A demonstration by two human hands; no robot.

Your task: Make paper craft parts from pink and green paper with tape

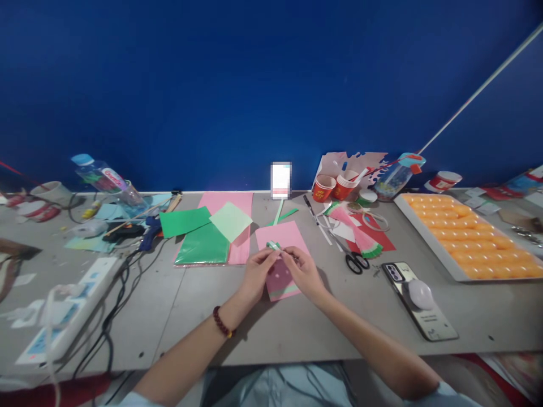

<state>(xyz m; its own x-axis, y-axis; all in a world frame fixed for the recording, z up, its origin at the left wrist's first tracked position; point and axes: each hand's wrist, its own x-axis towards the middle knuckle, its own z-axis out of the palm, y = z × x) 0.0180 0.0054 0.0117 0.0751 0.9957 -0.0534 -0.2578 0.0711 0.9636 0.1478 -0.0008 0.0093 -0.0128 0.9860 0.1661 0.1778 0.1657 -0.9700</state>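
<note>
Over a pink paper sheet (pixel 294 230) at the middle of the table, my left hand (pixel 258 274) and my right hand (pixel 304 272) meet fingertip to fingertip. Both are closed, pinching a small green and white paper strip (pixel 273 245) between thumbs and forefingers. Fingers hide most of the strip. White dots and a pale green band show on the lower part of the pink sheet. Beyond my hands lie a pale green strip (pixel 279 212) and a darker green strip (pixel 289 214).
Green paper (pixel 203 246) and a pale green square (pixel 231 222) lie left. To the right are scissors (pixel 357 262), a pink fan-shaped paper piece (pixel 356 229), red paper cups (pixel 324 189), a phone (pixel 419 302) and an orange bead tray (pixel 470 237). A power strip (pixel 91 299) with cables sits left.
</note>
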